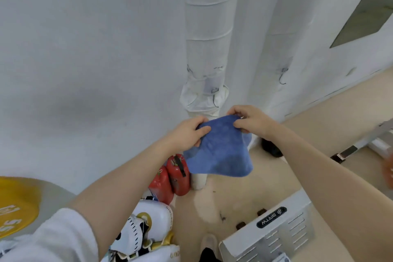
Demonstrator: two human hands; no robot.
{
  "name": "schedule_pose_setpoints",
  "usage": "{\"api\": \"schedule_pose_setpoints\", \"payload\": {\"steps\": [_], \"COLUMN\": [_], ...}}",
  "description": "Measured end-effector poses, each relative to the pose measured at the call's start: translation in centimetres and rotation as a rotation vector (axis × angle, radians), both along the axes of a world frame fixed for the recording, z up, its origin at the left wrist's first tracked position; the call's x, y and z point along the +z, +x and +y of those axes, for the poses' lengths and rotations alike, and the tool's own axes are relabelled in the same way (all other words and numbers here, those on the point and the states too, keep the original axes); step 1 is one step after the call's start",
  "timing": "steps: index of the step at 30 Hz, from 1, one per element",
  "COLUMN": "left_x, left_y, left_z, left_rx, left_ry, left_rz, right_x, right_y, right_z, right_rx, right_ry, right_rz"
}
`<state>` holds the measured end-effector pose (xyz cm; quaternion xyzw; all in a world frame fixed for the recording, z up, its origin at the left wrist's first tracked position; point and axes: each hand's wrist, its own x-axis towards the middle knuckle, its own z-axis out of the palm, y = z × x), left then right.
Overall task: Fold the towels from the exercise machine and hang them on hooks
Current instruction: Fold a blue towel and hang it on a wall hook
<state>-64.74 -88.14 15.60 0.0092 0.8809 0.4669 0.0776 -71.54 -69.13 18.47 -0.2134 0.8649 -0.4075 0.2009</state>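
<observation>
Sleeve (53,234) of white cloth fills the lower left corner, with a yellow disc (17,204) bearing pale lettering just above it at the left edge. Beside the sleeve sits white-and-gold boxing gear (144,227), and behind that two red fire extinguishers (172,178) stand on the floor (276,178) against the base of the white wall (85,49). The left hand (189,134) reaches forward from the sleeve and pinches the near left corner of a blue towel (221,151) — thumb on top, fingers curled underneath. The towel is held in the air in front of a wrapped white pipe (208,38) that runs up the wall; it hangs down from both hands, its lower edge drooping over the extinguishers and the pipe's foot. The right hand (248,119) grips the towel's far right corner, fingers bunched over the cloth. On the pipe just above the hands a small wire hook (215,98) shows — another hook (282,76) hangs on the white column to the right. Below the right forearm stands a grey machine housing (276,238) with slotted vents and a dark label, and a shoe tip (209,242) shows on the floor beside it. At the right edge lies part of a metal frame (374,142).
</observation>
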Motion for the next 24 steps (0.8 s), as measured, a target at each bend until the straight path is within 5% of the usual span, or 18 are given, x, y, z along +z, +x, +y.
{"api": "schedule_pose_setpoints", "payload": {"steps": [6,10,15,24], "left_x": [-1.5,-3.6,-6.0,-7.1], "left_y": [-7.9,-11.3,-10.9,-9.5], "left_z": [-0.5,-0.7,0.3,-0.1], "left_rx": [0.116,0.274,0.350,0.269], "left_ry": [0.122,-0.105,-0.222,-0.215], "left_rz": [-0.093,-0.128,0.035,-0.023], "right_x": [-1.4,-4.4,-7.4,-8.8], "right_y": [-10.2,-14.1,-14.5,-11.3], "right_z": [-1.9,-3.0,-2.9,-4.4], "right_rx": [-0.037,-0.205,-0.238,-0.287], "right_ry": [-0.046,0.064,0.032,-0.015], "right_rz": [-0.096,-0.111,-0.272,-0.329]}}
